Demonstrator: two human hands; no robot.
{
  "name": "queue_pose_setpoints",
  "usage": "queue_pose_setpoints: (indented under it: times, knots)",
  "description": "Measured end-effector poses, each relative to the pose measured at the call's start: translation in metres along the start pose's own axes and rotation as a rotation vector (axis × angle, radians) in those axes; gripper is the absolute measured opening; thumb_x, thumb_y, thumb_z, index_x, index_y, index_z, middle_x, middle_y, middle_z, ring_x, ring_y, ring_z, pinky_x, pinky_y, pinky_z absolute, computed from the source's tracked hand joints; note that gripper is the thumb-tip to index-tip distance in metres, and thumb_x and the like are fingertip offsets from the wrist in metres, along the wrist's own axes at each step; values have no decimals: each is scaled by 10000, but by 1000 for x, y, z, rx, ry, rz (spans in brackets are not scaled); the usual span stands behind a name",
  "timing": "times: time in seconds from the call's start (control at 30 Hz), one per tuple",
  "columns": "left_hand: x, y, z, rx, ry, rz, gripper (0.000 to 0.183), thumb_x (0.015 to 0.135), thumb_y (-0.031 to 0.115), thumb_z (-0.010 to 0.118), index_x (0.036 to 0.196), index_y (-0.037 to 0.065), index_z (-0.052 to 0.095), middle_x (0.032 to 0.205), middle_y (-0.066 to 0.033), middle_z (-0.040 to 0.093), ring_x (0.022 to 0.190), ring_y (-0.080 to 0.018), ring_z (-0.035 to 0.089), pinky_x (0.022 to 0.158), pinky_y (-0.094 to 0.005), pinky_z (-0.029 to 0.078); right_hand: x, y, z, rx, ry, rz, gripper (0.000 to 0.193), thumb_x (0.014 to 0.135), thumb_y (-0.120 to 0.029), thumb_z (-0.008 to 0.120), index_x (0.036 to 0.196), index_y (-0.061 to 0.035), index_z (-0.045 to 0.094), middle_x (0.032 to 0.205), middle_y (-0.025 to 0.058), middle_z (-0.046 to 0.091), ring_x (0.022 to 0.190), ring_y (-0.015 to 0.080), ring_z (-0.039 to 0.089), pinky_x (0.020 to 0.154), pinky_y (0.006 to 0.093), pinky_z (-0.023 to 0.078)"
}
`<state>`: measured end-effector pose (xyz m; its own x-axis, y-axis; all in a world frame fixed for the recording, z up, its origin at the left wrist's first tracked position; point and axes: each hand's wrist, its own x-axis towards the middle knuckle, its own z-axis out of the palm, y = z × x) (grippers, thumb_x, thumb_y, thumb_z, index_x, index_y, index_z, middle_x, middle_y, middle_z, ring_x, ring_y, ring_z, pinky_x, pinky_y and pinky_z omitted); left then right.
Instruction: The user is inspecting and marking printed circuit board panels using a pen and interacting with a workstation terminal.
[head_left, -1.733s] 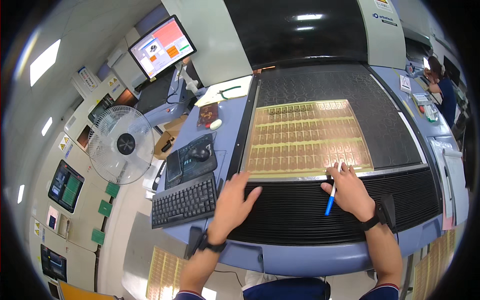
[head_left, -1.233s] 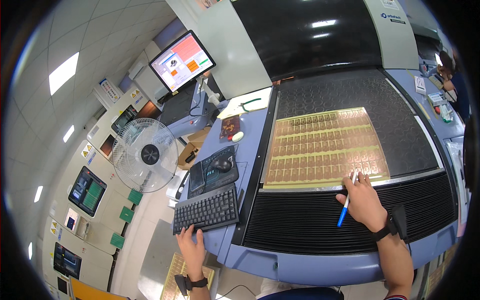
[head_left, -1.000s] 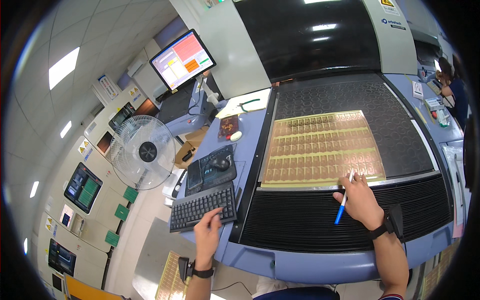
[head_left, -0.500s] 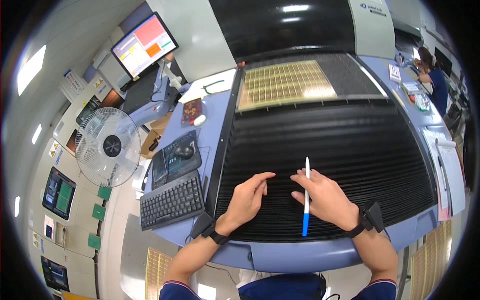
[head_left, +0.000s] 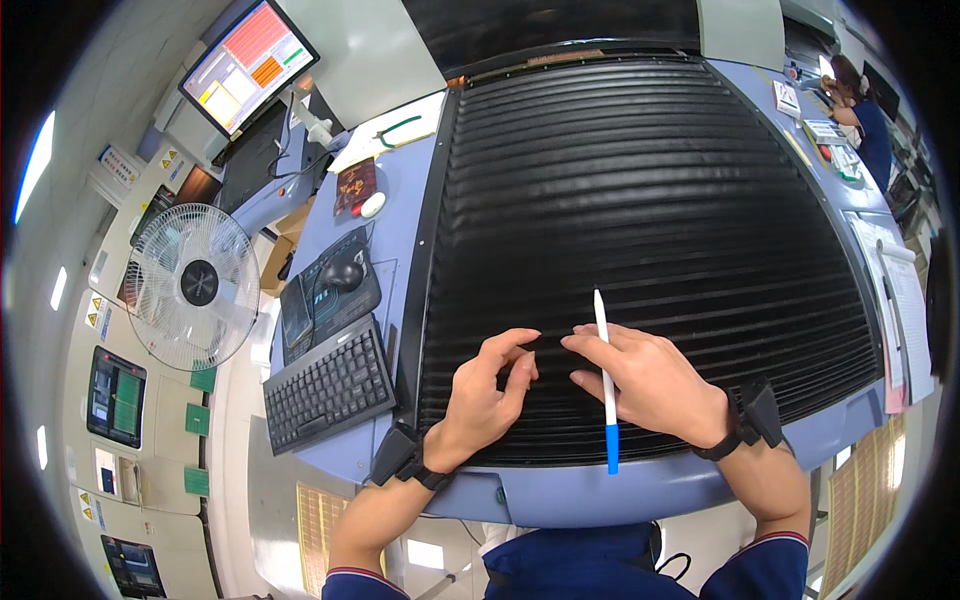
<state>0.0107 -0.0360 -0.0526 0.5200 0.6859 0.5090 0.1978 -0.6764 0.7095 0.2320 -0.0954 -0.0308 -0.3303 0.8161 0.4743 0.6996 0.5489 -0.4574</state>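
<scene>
Pen (head_left: 605,385) in right hand (head_left: 650,385); left hand (head_left: 485,395) seemingly resting on black ribbed surface (head_left: 640,200)

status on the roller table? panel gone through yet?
Done: no panel shows on the black roller bed. In hand: right hand holds a white and blue pen; left hand rests empty on the rollers beside it. Left: cannot tell from this view.

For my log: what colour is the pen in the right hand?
White with a blue end, in the head view: pen, right hand.

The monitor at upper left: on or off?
On. The monitor glows with red, orange and yellow blocks, unlike the dark conveyor beside it.
</scene>
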Motion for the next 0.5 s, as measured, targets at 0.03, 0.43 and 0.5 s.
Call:
queue_pose_setpoints:
  times: [0.03, 0.43, 0.5]
  knots:
    - [0, 0, -1, 3, 3, -3, 279, 980, -9, 556, 1255, 16, 514, 755, -67, 640, 631, -107, 601, 591, -238, 491, 1, 0, 0, 23, -13, 2, 339, 879, -151, 706, 1160, 6, 601, 968, 182, 676, 895, 338, 679, 775, 412, 564]
    - [1, 1, 1, 120, -54, 94, 211, 821, -8, 760, 969, -4, 610, 747, -85, 697, 674, -149, 708, 641, -252, 559, 0, 2, 3, 86, 25, -51, 303, 867, -138, 710, 1122, -21, 596, 832, 158, 679, 767, 335, 676, 676, 429, 544]
    - [2, 3, 1, 120, -71, 53, 153, 798, -14, 767, 864, -2, 630, 735, -81, 694, 665, -164, 707, 625, -256, 560, -1, 2, 4, 92, 42, -61, 300, 869, -141, 709, 1119, -21, 597, 824, 154, 679, 759, 335, 675, 668, 432, 542]
